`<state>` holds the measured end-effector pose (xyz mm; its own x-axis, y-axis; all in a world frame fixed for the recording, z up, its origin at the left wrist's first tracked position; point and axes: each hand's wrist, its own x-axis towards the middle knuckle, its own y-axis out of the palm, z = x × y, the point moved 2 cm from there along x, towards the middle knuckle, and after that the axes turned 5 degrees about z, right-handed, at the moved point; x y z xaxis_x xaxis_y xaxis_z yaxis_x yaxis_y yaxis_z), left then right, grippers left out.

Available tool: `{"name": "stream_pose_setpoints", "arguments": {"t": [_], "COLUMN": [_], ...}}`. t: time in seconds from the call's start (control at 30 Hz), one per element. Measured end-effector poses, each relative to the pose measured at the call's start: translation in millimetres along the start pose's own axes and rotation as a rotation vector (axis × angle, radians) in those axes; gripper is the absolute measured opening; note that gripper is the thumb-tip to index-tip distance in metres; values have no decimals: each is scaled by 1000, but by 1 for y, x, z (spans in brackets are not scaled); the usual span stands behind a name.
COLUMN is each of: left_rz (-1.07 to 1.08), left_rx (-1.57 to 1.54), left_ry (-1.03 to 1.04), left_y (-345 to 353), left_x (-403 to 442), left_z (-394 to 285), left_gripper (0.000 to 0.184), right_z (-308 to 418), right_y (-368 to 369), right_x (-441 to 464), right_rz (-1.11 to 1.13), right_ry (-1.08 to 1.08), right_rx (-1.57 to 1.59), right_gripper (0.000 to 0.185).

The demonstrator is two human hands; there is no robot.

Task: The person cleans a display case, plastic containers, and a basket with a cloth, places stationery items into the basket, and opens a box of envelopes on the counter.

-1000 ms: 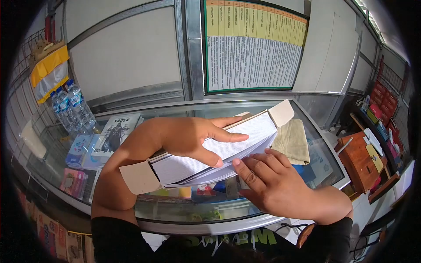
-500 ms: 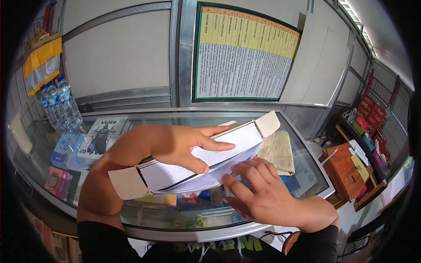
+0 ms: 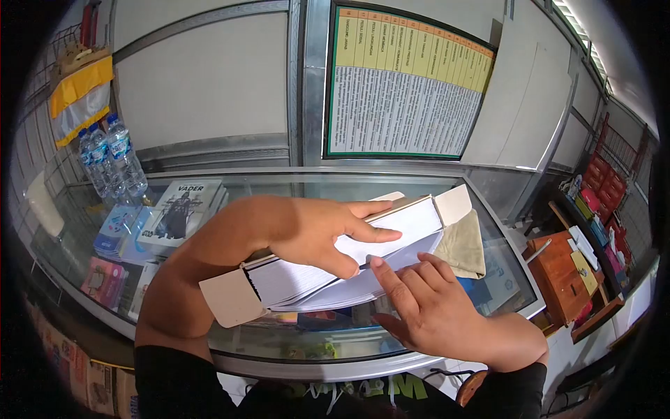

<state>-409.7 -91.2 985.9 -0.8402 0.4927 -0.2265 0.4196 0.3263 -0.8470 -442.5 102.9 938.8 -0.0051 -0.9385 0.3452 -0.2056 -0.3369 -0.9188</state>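
Observation:
An open cardboard box (image 3: 234,297), its pale end flaps folded out, lies tilted above the glass counter. Packed inside is a stack of white paper (image 3: 412,220) that looks like envelopes. My left hand (image 3: 317,234) reaches across and grips the box from above, thumb and index finger spread over the paper, another finger over the far edge. Along the near side, some sheets lean away and leave a gap. At that gap is my right hand (image 3: 426,300), its index finger extended to the edge of the sheets and the other fingers apart, holding nothing.
The glass display counter (image 3: 349,370) carries a Vader book (image 3: 178,213), blue booklets (image 3: 118,227), several water bottles (image 3: 125,157) and a folded beige cloth (image 3: 462,244). A framed chart (image 3: 412,84) hangs behind. On the right stands a wooden desk (image 3: 558,272).
My right hand's fingers have moved away from the near sheets, with the index finger now extended toward the gap. The whole scene has shifted slightly right in view.

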Motion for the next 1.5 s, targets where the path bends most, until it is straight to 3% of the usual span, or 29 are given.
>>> {"name": "stream_pose_setpoints", "arguments": {"t": [0.33,0.47,0.53,0.6,0.67,0.73,0.77,0.83,1.1,1.2,1.5], "left_rz": [-47,-39,-52,-45,-20,-12,-11,-1,-46,3,-47], "left_rx": [7,-6,28,23,25,5,-7,-12,36,-52,16], "left_ry": [109,59,47,37,-14,-6,-16,-21,19,-57,-3], "left_y": [2,7,9,8,6,7,6,5,6,2,4], "left_x": [2,2,3,0,0,1,1,1,3,0,0], "left_z": [14,3,1,-2,-5,-6,-6,-3,0,-7,1], "left_gripper": [66,66,66,67,67,67,68,68,68,68,65], "right_z": [0,5,16,25,33,52,64,76,94,96,80], "right_y": [0,-5,3,40,55,115,140,178,175,169,170], "right_x": [-1,-7,-38,-87,-134,-222,-259,-305,-356,-365,-371], "right_rz": [-74,-124,-405,-632,-382,-466,-470,114,28,-8,-76], "right_ry": [-53,0,-197,-337,-97,738,747,1285,1391,1417,1380], "right_rx": [-53,33,91,498,575,899,899,635,515,459,383], "right_gripper": [64,48,30,18,16,14,14,17,17,17,17]}}
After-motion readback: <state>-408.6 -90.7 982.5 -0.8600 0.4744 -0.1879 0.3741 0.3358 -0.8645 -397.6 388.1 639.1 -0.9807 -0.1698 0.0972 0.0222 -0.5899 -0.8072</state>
